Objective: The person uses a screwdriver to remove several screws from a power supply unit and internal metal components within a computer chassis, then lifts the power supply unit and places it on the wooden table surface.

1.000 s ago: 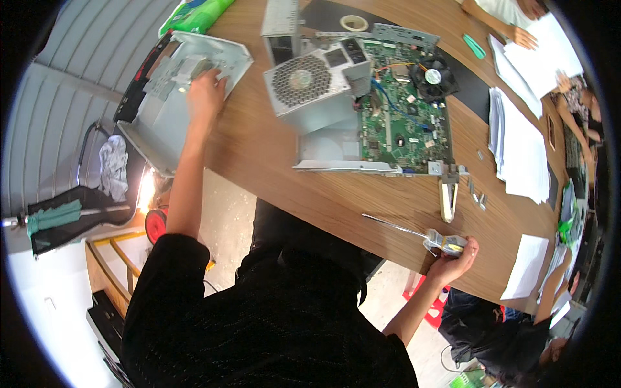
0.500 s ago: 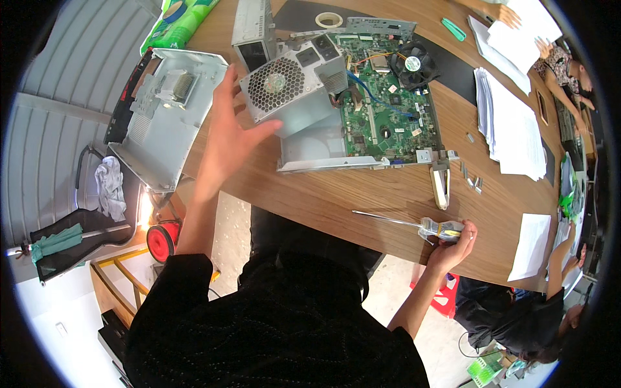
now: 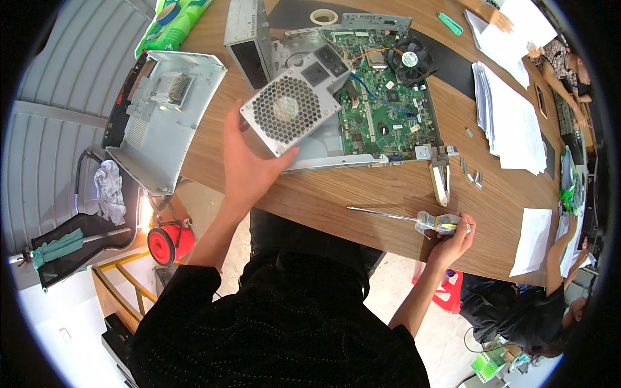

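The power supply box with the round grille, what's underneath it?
The grey power supply box sits in the metal computer chassis, beside the green motherboard. The left hand cups its near corner. Whatever lies directly beneath the box is covered.

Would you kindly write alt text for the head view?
A person's left hand grips a grey power supply box over an opened computer's green circuit board, while the right hand holds a screwdriver on the wooden table.

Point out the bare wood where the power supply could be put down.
Bare strip along the near table edge, between left hand and screwdriver. Another right of the screws, before the paper sheet. Crowded around the motherboard and paper stacks.
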`<state>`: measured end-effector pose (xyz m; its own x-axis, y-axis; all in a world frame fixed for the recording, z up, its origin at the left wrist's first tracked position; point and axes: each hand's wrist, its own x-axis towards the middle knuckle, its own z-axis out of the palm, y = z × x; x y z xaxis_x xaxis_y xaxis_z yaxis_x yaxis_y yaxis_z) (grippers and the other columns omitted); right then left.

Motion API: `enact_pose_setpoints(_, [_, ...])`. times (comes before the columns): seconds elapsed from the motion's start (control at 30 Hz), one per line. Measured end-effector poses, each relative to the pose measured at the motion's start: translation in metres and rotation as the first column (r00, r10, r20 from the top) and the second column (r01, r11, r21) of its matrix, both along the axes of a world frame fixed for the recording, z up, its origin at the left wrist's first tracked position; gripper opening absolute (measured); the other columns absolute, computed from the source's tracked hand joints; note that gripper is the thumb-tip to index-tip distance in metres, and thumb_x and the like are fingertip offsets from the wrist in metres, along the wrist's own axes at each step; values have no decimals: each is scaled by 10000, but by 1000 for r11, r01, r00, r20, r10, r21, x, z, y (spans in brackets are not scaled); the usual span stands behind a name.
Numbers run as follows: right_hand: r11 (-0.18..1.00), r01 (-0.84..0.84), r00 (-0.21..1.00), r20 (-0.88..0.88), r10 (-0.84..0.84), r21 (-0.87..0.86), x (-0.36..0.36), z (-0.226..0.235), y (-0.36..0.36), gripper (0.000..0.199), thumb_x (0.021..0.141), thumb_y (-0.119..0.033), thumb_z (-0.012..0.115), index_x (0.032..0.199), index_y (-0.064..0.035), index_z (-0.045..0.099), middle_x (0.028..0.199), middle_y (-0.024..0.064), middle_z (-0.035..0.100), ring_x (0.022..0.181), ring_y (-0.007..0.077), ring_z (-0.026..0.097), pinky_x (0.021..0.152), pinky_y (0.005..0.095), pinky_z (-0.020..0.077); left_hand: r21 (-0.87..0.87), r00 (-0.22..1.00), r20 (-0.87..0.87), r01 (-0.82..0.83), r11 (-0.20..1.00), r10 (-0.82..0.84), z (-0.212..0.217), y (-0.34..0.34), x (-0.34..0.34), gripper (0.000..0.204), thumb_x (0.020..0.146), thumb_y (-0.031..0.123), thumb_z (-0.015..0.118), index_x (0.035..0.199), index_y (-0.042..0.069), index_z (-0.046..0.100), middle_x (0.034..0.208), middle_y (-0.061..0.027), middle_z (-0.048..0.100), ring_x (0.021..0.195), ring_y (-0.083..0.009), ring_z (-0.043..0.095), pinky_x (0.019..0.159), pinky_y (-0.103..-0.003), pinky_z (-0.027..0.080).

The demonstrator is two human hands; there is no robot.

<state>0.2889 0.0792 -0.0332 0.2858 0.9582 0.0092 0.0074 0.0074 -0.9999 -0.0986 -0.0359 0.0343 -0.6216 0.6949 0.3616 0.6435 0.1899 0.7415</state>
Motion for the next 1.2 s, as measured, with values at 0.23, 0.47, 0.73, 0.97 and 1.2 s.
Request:
enact_pose_setpoints(0.23, [1000, 23, 999, 45, -23, 11, -3, 1, 1, 190, 1028, -255, 573, 1044, -69, 615, 821, 6, 615, 608, 61, 538, 464, 207, 387, 25, 997, 66, -31, 999, 29, -10, -3, 7, 1153, 661, 202, 952, 1537, -58, 248, 1444, -250, 452, 1306, -355, 490, 1118, -449, 385])
enact_pose_setpoints(0.47, [999, 33, 990, 140, -28, -35, -6, 2, 1, 214, 1038, -267, 551, 1057, -66, 623, 836, 15, 621, 639, 69, 559, 468, 207, 389, 1, 991, 133, 33, 999, -33, -16, -7, 2, 1204, 687, 235, 943, 1560, -86, 179, 1519, -277, 365, 1415, -384, 395, 1176, -449, 323])
enact_pose_setpoints(0.73, [999, 33, 987, 156, -31, -15, -8, 3, 2, 214, 1038, -261, 546, 1047, -63, 624, 833, 17, 620, 633, 71, 552, 468, 208, 385, -27, 992, 93, 88, 996, -85, -17, -11, 8, 1289, 669, 197, 951, 1596, -41, 87, 1496, -239, 427, 1419, -334, 408, 1203, -435, 280])
enact_pose_setpoints(0.97, [999, 31, 984, 177, -29, -9, -5, -1, 2, 216, 1030, -269, 558, 1039, -65, 629, 837, 18, 618, 642, 71, 553, 465, 209, 383, -68, 989, 107, 110, 992, -103, -12, -13, 11, 1277, 660, 193, 955, 1591, -56, 118, 1526, -240, 407, 1437, -338, 398, 1200, -426, 293])
enact_pose_setpoints(1.2, [1000, 1, 989, 150, -1, -2, -2, -1, 1, 226, 1028, -276, 559, 1067, -64, 628, 830, 21, 617, 589, 62, 526, 433, 208, 358, -69, 992, 60, 113, 991, -109, -9, -15, 12, 1289, 657, 212, 962, 1604, -25, 120, 1542, -247, 394, 1440, -363, 399, 1198, -439, 298])
